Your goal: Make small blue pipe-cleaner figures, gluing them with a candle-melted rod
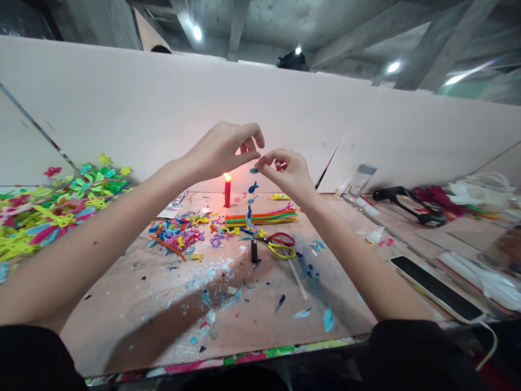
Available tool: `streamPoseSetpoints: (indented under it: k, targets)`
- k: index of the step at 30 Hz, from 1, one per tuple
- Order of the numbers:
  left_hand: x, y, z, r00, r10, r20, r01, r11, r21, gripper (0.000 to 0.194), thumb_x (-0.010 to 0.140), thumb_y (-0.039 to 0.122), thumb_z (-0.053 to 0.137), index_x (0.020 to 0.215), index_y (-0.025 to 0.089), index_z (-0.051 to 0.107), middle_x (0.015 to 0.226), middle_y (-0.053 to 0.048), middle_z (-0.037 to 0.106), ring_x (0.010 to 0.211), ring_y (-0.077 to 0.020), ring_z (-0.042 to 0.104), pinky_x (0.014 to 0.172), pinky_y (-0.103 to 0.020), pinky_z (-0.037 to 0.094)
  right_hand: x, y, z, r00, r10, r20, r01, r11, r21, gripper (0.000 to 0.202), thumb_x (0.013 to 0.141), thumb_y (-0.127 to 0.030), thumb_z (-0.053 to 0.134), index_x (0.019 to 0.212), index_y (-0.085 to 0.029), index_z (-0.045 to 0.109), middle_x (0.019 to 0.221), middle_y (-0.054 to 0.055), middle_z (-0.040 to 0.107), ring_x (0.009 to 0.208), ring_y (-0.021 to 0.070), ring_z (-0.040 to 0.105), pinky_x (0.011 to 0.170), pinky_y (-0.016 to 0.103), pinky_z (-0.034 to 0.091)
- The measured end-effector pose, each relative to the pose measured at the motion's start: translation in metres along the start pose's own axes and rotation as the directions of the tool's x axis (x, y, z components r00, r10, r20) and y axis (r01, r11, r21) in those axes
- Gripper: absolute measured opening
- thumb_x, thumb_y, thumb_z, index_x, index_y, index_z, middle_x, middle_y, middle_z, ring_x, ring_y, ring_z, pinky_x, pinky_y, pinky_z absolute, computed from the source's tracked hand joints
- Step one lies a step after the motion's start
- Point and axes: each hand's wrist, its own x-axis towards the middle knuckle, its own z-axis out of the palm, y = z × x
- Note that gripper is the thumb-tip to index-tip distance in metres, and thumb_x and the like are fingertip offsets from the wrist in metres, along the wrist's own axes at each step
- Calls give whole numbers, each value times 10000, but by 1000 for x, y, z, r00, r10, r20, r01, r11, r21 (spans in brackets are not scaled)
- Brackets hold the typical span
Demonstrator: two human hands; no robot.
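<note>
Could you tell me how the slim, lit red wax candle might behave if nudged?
The candle would probably tip easily, being tall on a narrow base. It looks round, so it might roll once down. Its burning flame suggests soft, perhaps runny wax at the top.

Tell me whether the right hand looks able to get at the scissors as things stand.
Probably yes: the scissors lie on the table with their handles uncovered. But the right hand pinches the top of the dangling blue strand, so it would likely need to let go first.
</note>
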Motion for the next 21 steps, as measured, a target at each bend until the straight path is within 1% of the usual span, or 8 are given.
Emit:
streamPoseSetpoints:
  k: [5, 7, 9, 11, 13, 16, 18, 21]
  targets:
    - [-26, 7, 6, 977, -58, -206, 55, 998, -20, 179, 897, 196, 578, 1059, 165, 649, 880, -20, 724, 816, -145, 682, 757, -281, 481, -3, 6, -11, 998, 58, -16, -58, 998, 12, 76, 778, -280, 689, 735, -221, 711, 802, 12, 684, 714, 140, 520, 709, 322, 425]
    - [-47, 14, 14, 970, -95, -226, 89, 995, -39, 157, 907, 185, 566, 1043, 161, 642, 859, -21, 720, 790, -140, 676, 751, -281, 485, -6, 11, -18, 995, 97, -23, -96, 995, 20, 95, 772, -303, 695, 729, -219, 701, 814, 18, 700, 723, 145, 540, 712, 327, 434]
    - [-74, 20, 27, 980, -132, -152, 124, 990, -61, 137, 927, 187, 544, 1031, 167, 633, 846, -23, 715, 765, -140, 666, 737, -288, 485, -10, 17, -28, 990, 136, -37, -135, 990, 33, 121, 761, -329, 707, 720, -216, 696, 824, 25, 712, 731, 150, 565, 710, 329, 439]
    - [-104, 27, 43, 989, -149, -22, 146, 983, -107, 128, 941, 192, 525, 1024, 185, 623, 873, -28, 717, 777, -151, 662, 734, -302, 487, -16, 24, -42, 983, 175, -56, -173, 984, 39, 136, 745, -347, 722, 721, -214, 704, 813, 31, 710, 730, 155, 581, 706, 328, 439]
    - [-135, 32, 60, 981, -166, 96, 176, 979, -103, 125, 944, 210, 527, 1030, 187, 614, 893, -43, 720, 822, -190, 667, 755, -347, 488, -25, 30, -58, 971, 228, -69, -224, 973, 57, 144, 731, -360, 737, 745, -218, 716, 775, 25, 699, 716, 157, 584, 696, 323, 436]
    - [-173, 37, 78, 948, -194, 252, 231, 964, -129, 157, 947, 201, 506, 1067, 201, 609, 969, -53, 719, 918, -216, 669, 805, -381, 492, -41, 35, -88, 944, 315, -102, -309, 949, 69, 175, 698, -379, 768, 725, -216, 713, 712, 13, 673, 674, 146, 560, 669, 312, 417]
    - [-191, 39, 84, 913, -220, 343, 285, 947, -152, 180, 943, 201, 497, 1089, 207, 602, 990, -50, 721, 913, -214, 668, 798, -377, 500, -54, 38, -109, 919, 372, -127, -366, 928, 69, 202, 690, -386, 771, 738, -198, 716, 718, 21, 675, 660, 136, 554, 666, 308, 411]
    - [-209, 39, 88, 873, -264, 409, 350, 925, -149, 201, 958, 228, 467, 1107, 215, 602, 992, -50, 726, 926, -218, 665, 824, -397, 503, -74, 44, -139, 868, 455, -198, -457, 888, 37, 209, 645, -357, 792, 730, -180, 720, 703, 29, 667, 635, 127, 545, 653, 310, 415]
